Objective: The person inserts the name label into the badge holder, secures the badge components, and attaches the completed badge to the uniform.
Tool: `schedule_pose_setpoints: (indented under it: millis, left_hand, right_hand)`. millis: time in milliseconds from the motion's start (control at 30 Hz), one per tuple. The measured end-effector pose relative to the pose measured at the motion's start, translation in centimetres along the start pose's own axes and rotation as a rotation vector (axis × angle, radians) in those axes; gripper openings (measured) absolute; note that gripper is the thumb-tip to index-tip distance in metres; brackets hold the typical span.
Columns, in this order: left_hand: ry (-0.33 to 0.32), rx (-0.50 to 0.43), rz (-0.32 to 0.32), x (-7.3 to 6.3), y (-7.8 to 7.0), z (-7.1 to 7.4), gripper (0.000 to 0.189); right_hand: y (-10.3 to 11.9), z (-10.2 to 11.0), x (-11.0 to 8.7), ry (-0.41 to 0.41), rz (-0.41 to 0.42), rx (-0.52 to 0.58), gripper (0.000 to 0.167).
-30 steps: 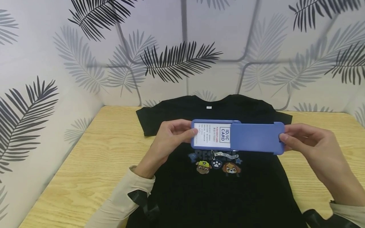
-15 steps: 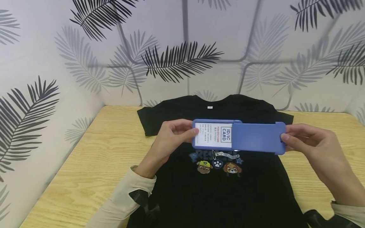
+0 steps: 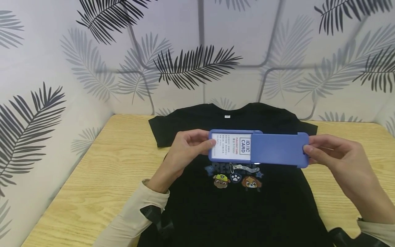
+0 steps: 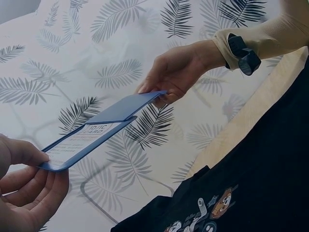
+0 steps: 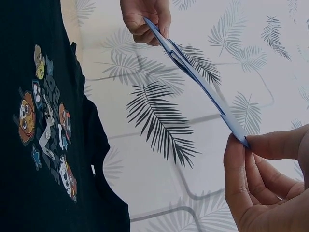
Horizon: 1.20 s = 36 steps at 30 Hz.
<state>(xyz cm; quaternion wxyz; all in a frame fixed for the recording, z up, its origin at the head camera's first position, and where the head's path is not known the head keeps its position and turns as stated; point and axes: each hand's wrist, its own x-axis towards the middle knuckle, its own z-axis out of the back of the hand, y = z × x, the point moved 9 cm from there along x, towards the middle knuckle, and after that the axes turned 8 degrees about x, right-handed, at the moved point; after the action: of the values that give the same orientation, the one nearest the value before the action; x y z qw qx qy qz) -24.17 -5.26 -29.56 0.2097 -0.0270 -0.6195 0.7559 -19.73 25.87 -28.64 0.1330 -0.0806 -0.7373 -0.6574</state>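
Observation:
A blue sliding card holder [image 3: 279,149] is held level above the black T-shirt [image 3: 240,216], its cover drawn out to the right. In its left half shows a white card insert [image 3: 231,146] printed "ID/IC CARD". My left hand [image 3: 186,147] pinches the holder's left end, the thumb over the insert's edge. At the other end my right hand [image 3: 339,154] pinches the cover between thumb and fingers. A clear strap with a metal clip [image 3: 245,168] shows just below the holder, over the shirt's cartoon print; whether it lies on the shirt cannot be told.
The shirt lies flat on a pale wood-grain table [image 3: 89,171], neck toward the back. A leaf-patterned wall covering [image 3: 172,27] stands behind and at the left. Dark straps [image 3: 154,218] circle both beige sleeves.

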Motion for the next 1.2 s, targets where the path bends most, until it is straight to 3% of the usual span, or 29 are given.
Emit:
schedule_pose_setpoints:
  millis: [433,1200]
  left_hand:
    - [-0.004,-0.007,0.000,0.05,0.05,0.13,0.026]
    - [0.009,-0.019,0.002,-0.08,-0.13,-0.33,0.026]
  right_hand:
    - [0.01,-0.06,-0.03,0.001,0.001,0.021,0.023]
    - [-0.58,-0.71,0.02,0.048,-0.042,-0.067,0.019]
